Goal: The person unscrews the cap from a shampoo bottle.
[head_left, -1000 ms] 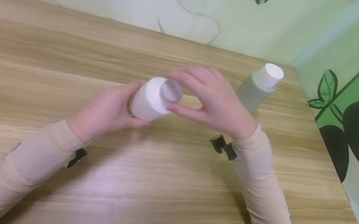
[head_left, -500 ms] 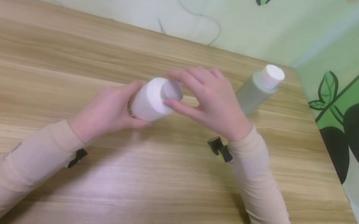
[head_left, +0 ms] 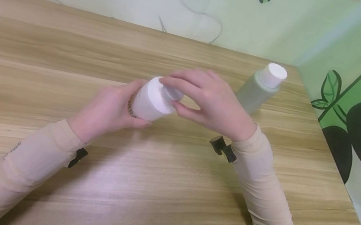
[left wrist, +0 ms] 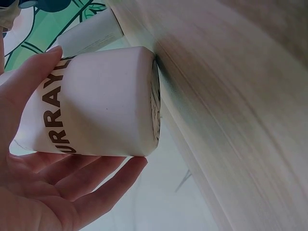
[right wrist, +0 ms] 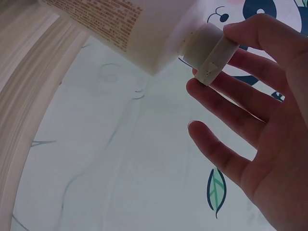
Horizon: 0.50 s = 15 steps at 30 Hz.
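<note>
In the head view, a white bottle [head_left: 153,101] is tilted to the right above the table, its cap [head_left: 173,93] facing up and right. My left hand [head_left: 106,109] grips the bottle round its body. In the left wrist view, the thumb lies along the side with large brown letters, and the fingers lie under the opposite side. My right hand [head_left: 210,101] pinches the cap between thumb and fingers. From the right wrist, the cap [right wrist: 211,55] shows with the thumb on one side and fingertips [right wrist: 197,89] on the other; the little finger stands apart from it.
A pale green bottle [head_left: 257,90] with a white cap stands upright on the wooden table [head_left: 144,190], beyond the right hand. A painted wall [head_left: 193,9] runs along the table's back and right edges. Black wrist mounts [head_left: 223,148] sit on both sleeves.
The right hand's fingers have shifted round the cap, the index finger now reaching further over it. The left hand and white bottle have stayed almost in place.
</note>
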Each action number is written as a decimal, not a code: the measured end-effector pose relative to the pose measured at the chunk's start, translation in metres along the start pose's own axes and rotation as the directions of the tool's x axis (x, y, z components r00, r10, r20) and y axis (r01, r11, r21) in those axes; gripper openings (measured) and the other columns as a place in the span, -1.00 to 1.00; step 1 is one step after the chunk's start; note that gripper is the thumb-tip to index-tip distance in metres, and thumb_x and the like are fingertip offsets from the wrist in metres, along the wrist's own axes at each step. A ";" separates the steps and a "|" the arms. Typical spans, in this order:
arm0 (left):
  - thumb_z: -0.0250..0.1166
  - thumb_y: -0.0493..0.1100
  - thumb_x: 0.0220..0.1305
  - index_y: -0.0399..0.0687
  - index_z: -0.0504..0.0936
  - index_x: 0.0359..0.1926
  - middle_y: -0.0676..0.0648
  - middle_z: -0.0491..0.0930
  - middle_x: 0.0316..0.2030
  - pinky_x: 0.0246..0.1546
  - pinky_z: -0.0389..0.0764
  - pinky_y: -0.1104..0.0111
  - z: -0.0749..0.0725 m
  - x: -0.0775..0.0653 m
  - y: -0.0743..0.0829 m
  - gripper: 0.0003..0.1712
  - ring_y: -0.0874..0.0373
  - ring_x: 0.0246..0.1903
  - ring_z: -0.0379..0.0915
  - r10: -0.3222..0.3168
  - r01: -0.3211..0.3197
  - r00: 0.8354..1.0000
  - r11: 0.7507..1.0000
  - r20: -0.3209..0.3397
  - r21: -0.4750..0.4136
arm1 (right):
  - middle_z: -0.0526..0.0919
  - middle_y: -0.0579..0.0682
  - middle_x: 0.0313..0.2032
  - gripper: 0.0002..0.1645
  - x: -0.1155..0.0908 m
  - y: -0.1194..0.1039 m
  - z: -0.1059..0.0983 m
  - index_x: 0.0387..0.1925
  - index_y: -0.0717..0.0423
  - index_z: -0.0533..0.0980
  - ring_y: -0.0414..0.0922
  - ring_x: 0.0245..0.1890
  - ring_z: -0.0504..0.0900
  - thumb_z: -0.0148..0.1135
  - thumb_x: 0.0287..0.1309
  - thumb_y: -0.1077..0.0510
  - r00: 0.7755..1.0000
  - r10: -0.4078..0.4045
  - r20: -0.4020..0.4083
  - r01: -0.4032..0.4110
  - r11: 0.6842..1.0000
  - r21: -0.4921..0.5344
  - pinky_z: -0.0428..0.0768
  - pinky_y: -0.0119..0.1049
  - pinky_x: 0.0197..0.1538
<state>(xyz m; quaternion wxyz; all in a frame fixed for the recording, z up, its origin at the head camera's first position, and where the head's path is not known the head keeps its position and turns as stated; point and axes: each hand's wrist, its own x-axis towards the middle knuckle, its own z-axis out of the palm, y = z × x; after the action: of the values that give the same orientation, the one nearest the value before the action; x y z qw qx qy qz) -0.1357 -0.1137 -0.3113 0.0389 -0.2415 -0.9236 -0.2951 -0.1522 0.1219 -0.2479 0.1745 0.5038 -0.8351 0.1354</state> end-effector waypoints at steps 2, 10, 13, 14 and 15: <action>0.55 -0.05 -0.12 -0.15 0.39 0.23 -0.26 0.67 -0.08 -0.08 0.65 0.02 0.000 -0.001 0.000 -0.13 -0.13 -0.17 0.65 0.002 -0.002 1.000 1.000 0.000 0.001 | 0.65 0.05 0.05 -0.48 0.001 -0.001 0.000 0.16 0.09 0.51 -0.02 0.05 0.61 0.31 0.16 0.07 1.000 0.007 0.003 -0.007 1.000 -0.002 0.54 -0.11 0.09; 0.55 -0.05 -0.13 -0.15 0.39 0.24 -0.25 0.67 -0.06 -0.05 0.64 0.03 0.002 -0.001 -0.001 -0.12 -0.11 -0.14 0.65 -0.008 0.008 1.000 1.000 -0.002 -0.002 | 0.67 0.02 0.02 -0.38 0.004 0.000 0.005 0.19 0.05 0.48 -0.07 0.02 0.62 0.30 0.14 -0.12 0.997 0.065 -0.033 -0.066 0.998 -0.012 0.56 -0.15 0.03; 0.56 -0.06 -0.13 -0.15 0.39 0.24 -0.25 0.67 -0.07 -0.05 0.65 0.04 0.002 -0.001 -0.001 -0.12 -0.11 -0.15 0.65 -0.008 0.008 1.000 1.000 -0.005 -0.001 | 0.68 0.02 0.00 -0.39 0.004 0.000 0.006 0.16 0.05 0.50 -0.06 -0.01 0.64 0.30 0.13 -0.15 0.995 0.087 -0.046 -0.089 0.995 -0.038 0.58 -0.14 0.00; 0.56 -0.06 -0.13 -0.15 0.38 0.24 -0.25 0.67 -0.07 -0.06 0.65 0.04 0.002 0.000 -0.001 -0.12 -0.11 -0.15 0.64 -0.008 0.008 1.000 1.000 -0.004 -0.005 | 0.68 0.02 -0.02 -0.40 0.004 0.000 0.006 0.14 0.05 0.51 -0.06 -0.04 0.65 0.30 0.13 -0.15 0.994 0.094 -0.049 -0.097 0.994 -0.048 0.59 -0.13 -0.01; 0.56 -0.07 -0.13 -0.14 0.38 0.25 -0.24 0.67 -0.07 -0.06 0.65 0.04 0.002 0.000 -0.001 -0.12 -0.10 -0.15 0.64 -0.011 0.011 1.000 1.000 -0.003 -0.008 | 0.69 0.02 -0.04 -0.41 0.004 -0.001 0.006 0.12 0.05 0.52 -0.06 -0.06 0.65 0.30 0.13 -0.16 0.994 0.100 -0.052 -0.103 0.993 -0.059 0.59 -0.13 -0.03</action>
<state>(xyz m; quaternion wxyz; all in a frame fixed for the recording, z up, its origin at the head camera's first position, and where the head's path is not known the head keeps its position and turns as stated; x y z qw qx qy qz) -0.1355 -0.1133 -0.3131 0.0378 -0.2363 -0.9236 -0.2994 -0.1543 0.1162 -0.2519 0.2032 0.4515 -0.8590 0.1304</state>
